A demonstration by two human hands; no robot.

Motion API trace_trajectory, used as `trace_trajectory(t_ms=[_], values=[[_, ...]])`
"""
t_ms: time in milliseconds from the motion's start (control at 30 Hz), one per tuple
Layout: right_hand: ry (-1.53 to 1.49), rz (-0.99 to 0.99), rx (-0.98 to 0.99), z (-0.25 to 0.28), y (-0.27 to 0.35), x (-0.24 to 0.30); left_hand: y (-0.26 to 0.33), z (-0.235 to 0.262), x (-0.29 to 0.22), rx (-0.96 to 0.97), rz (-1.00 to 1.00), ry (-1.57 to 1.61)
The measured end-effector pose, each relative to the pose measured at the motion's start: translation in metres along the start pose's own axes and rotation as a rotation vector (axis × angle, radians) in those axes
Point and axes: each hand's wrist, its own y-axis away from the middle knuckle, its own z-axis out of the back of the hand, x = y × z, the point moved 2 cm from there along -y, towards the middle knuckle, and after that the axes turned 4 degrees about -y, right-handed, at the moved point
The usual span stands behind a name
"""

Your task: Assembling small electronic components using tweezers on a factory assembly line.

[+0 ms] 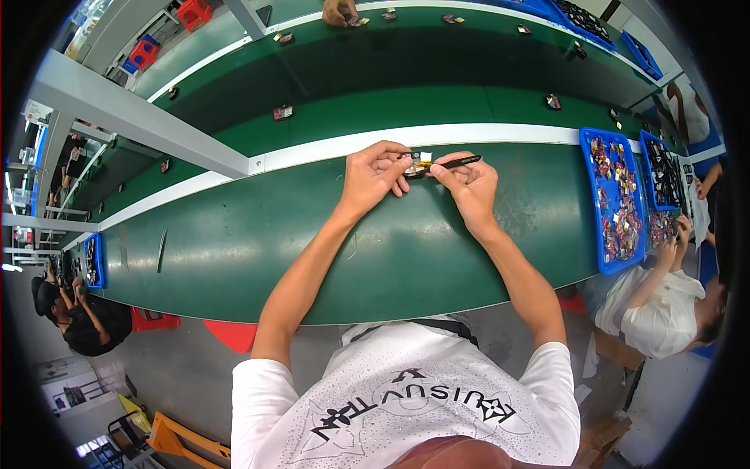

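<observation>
Facing left hand (373,177), right hand (473,192) pinches black tool (462,162).

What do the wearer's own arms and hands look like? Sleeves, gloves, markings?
Left hand and right hand: ungloved, no wristwear visible. Forearms bare. Short white sleeves, no print visible; white shirt has black lettering.

A part (423,157) sits between left hand (375,178) and right hand (472,186); tray (625,264) at right on worktable (234,258), rail (531,134) behind

Smooth glossy tabletop (242,258), plastic tray (613,266)
</observation>
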Motion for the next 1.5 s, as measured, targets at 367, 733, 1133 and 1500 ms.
trace_trajectory(t_ms=[367,733,1133,1500], values=[[0.33,0.267,-0.063,0.0003,0.0048,0.0044,-0.0032,0.0016,0.0036,0.066,0.034,0.063],[0.431,0.392,-0.071,-0.0003,0.0052,0.0014,-0.0021,0.0017,0.0013,0.047,0.044,0.086],[0.48,0.352,-0.043,0.0019,0.006,0.0051,-0.0019,0.0009,0.0023,0.043,0.034,0.065],[0.482,0.357,-0.029,-0.0018,0.0073,0.0083,-0.0025,0.0011,0.002,0.021,0.044,0.069]])
